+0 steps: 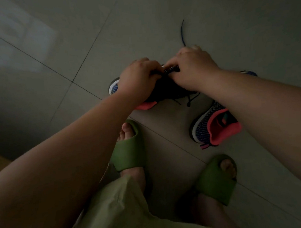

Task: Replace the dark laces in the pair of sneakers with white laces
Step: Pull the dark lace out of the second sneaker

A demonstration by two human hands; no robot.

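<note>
I have both hands on the nearer sneaker [162, 88], which sits on the tiled floor [140, 25] just past a grout line. My left hand [138, 77] is curled over its lacing and seems to pinch a bit of dark lace [171, 70] at the eyelets. My right hand [194, 68] is bunched too, with its fingertips on the same stretch of lace. The light is poor, so I can't say for sure which eyelet row I'm working.

A loose lace end [183, 33] runs out across the floor beyond my right hand, and another end with a tip [188, 103] dangles near the shoe's pink collar. The second sneaker [214, 125] lies on the floor under my right forearm, close to my green slippers [130, 147]. I see no white laces anywhere in view.

Risks, as I judge them:
- Both hands are pulling the same short stretch, so the lace could bind in an eyelet rather than slide, and a hard tug could fray the tip.
- The shoe is only pressed from above, so it could tip or skid on the smooth tile.
- In this dimness I could skip a crossing and leave the lace half threaded.
- My forearm could knock the second sneaker.
</note>
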